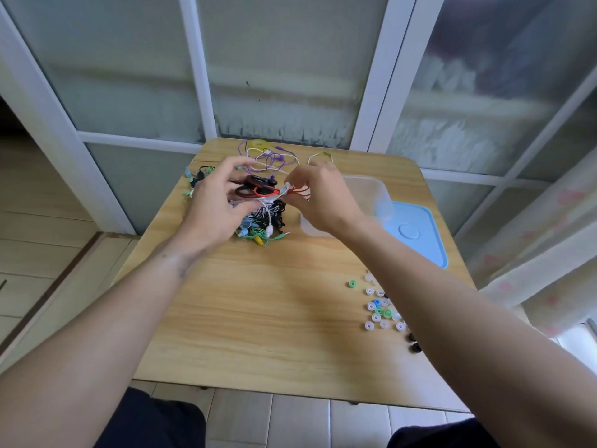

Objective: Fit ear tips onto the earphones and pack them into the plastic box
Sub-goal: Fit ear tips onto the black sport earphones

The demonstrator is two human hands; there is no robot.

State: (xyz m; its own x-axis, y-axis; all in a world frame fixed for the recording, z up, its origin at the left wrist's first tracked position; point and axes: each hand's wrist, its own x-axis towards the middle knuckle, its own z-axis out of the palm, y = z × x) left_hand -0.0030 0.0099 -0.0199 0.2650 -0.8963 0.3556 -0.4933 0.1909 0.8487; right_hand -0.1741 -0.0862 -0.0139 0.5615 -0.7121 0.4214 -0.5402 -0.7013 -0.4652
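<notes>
My left hand (pixel 214 205) holds a red and black earphone bundle (pixel 258 187) above a tangled pile of earphones (pixel 263 224) in white, black, green and blue. My right hand (pixel 318 202) pinches the red cable loops (pixel 298 192) at the bundle's right end. Behind my right hand stands the clear plastic box (pixel 371 192); its blue lid (pixel 416 231) lies flat to its right. Loose ear tips (pixel 379 305), clear, green, blue and black, are scattered at the table's right side, partly hidden by my right forearm.
Purple and white earphones (pixel 269 156) and a yellow tape roll (pixel 256 143) lie at the far edge of the wooden table (pixel 258 318). More earphones (pixel 198 176) sit at the far left. Glass panels rise directly behind the table.
</notes>
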